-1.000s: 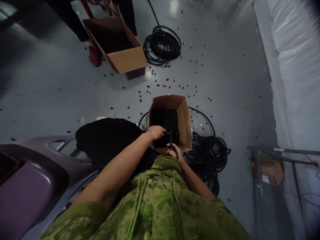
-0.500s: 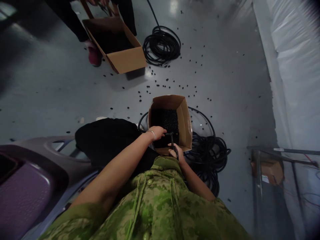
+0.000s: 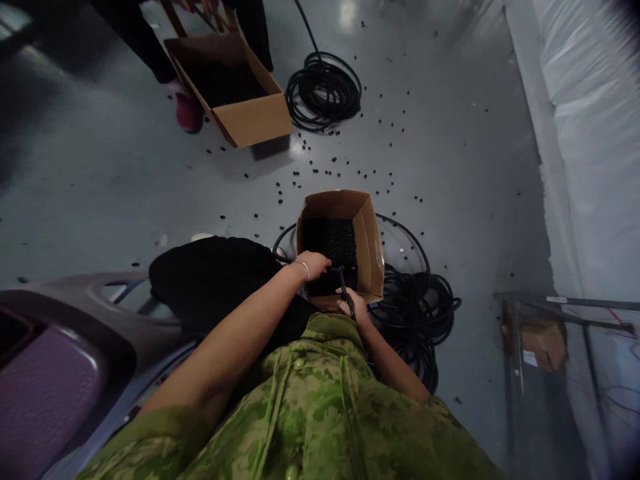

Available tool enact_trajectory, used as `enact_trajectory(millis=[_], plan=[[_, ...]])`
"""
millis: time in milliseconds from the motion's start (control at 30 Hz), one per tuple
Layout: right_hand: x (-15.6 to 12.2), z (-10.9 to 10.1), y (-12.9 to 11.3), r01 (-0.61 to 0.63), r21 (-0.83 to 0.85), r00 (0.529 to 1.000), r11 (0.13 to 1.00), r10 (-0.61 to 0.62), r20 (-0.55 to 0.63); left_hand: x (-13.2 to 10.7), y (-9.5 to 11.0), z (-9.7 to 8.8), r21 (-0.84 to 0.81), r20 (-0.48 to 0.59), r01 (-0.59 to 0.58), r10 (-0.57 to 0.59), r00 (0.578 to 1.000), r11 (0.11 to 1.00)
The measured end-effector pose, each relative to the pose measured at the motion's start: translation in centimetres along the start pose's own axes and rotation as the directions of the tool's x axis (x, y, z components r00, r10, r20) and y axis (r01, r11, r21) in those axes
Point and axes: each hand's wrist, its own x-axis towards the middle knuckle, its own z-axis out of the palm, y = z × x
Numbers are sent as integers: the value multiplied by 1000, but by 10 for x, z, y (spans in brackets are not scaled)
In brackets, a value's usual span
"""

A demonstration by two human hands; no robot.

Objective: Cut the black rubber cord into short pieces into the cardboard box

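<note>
My left hand [image 3: 315,264], with a bangle at the wrist, is closed around a black hose over an open cardboard box [image 3: 369,243]. The hose [image 3: 281,243] comes round the box's left side to this hand. My right hand [image 3: 356,305] grips a slim black hand tool [image 3: 346,287] that looks like cutters. The tool's tip meets the hose end just beyond my left fingertips; its jaws are too dark to make out. Many small black pieces [image 3: 341,241] lie inside the box.
Tangled black hose [image 3: 420,303] lies right of the box, and another hose coil [image 3: 324,92] farther off. Small black pieces [image 3: 335,160] are scattered over the floor. Opposite, a person [image 3: 150,40] sits by another cardboard box [image 3: 257,121]. A purple stool [image 3: 55,393] stands at left.
The black tool in my right hand has tilted slightly and its tip has moved a little left. Otherwise both hands stay nearly in place.
</note>
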Motion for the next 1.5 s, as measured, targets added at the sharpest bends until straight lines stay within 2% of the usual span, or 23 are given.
enact_trajectory(millis=[167,333,433,533,633,767,900,1167,1500], plan=[[2,5,5,-52,-36,999,998,51,-16,-1,1,-2,33,39,-11,9,999,999],[2,14,10,-90,135,989,987,104,-103,0,2,1,35,48,7,-9,999,999],[0,13,9,-62,175,996,983,72,-50,1,1,1,29,39,26,-27,999,999],[-1,7,3,-60,76,998,995,59,15,-1,3,-4,56,19,34,-35,999,998],[1,-3,-6,-103,-141,994,985,105,3,-5,6,-9,96,-2,13,-13,1000,995],[5,-19,-23,-140,-442,990,886,135,-42,-6,8,-9,126,-54,-6,13,998,992],[7,-33,-39,-127,-598,986,791,167,12,-5,10,-8,122,-89,9,2,996,993],[7,-43,-57,-112,-717,975,688,214,54,-7,12,-13,157,-88,-2,16,996,988],[9,-41,-57,-106,-716,974,690,216,64,-4,14,-10,176,-104,-21,39,994,984]])
